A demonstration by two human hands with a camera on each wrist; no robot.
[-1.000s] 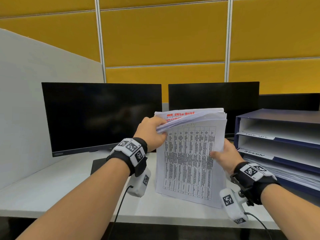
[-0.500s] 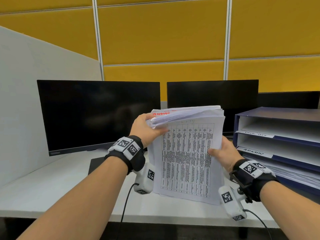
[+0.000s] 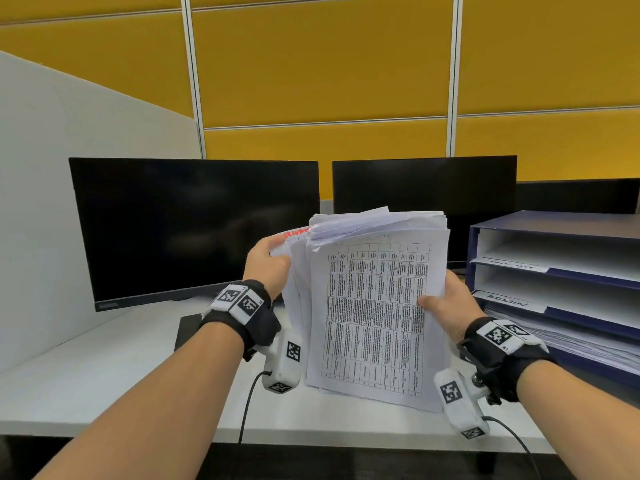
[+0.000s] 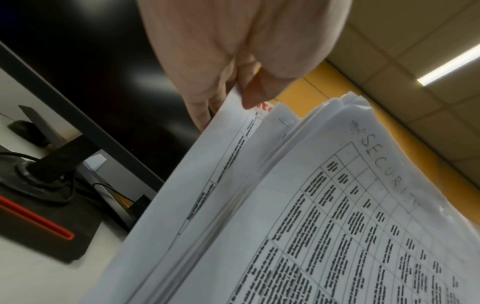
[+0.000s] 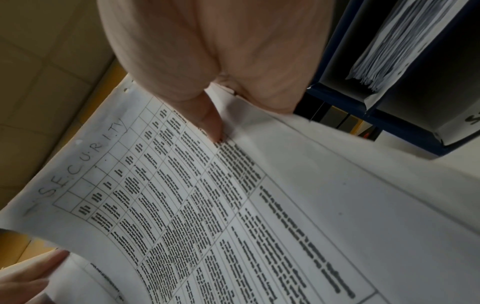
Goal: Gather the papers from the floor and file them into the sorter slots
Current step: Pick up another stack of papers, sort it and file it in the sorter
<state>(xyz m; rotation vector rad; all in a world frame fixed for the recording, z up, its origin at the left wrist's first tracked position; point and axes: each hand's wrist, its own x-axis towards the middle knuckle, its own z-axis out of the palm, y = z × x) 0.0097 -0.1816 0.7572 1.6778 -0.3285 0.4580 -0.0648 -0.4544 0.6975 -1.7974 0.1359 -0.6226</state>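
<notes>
I hold a thick stack of printed papers (image 3: 374,306) upright above the desk, between both hands. Its front sheet (image 4: 363,216) carries a table and the handwritten word SECURITY at the top. My left hand (image 3: 266,265) pinches the left edge of the rear sheets near the top, thumb in front (image 4: 257,92); one rear sheet has red writing. My right hand (image 3: 446,306) grips the right edge, thumb (image 5: 210,121) pressed on the front sheet. The blue paper sorter (image 3: 561,292) stands on the desk at the right, close to my right hand.
Two dark monitors (image 3: 194,226) (image 3: 422,199) stand behind the papers on the white desk (image 3: 104,375). The sorter's labelled slots face me; its lowest slot holds a pile of papers (image 3: 568,341). A grey partition (image 3: 69,168) borders the left; yellow panels form the back wall.
The left hand has shifted from the stack's top corner to the left edge, fanning rear sheets leftward from the front sheet. The right hand keeps its grip.
</notes>
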